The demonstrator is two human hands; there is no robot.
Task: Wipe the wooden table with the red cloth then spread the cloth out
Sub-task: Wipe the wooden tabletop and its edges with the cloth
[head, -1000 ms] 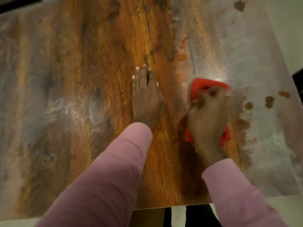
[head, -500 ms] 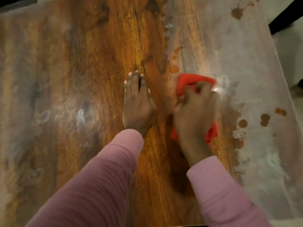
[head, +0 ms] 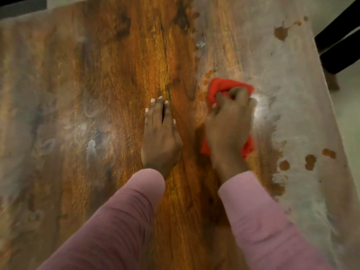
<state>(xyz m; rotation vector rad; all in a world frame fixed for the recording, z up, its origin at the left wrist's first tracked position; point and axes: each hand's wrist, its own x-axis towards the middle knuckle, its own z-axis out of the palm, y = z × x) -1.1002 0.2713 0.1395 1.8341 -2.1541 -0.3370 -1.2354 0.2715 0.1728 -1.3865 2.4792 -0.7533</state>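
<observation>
The wooden table fills the view, glossy brown down the middle and covered by a dull whitish film at the left and right. A bunched red cloth lies right of centre. My right hand grips it with curled fingers and presses it onto the wood; most of the cloth is hidden under the hand. My left hand rests flat on the table just left of it, fingers straight and together. Both arms wear pink sleeves.
The table's right edge runs diagonally, with pale floor beyond it. A dark chair or frame stands at the upper right. Brown spots show through the film near the right edge.
My right hand and the red cloth have slid left, closer to my left hand, then slightly back. The left hand stayed flat on the wood. The view shifted.
</observation>
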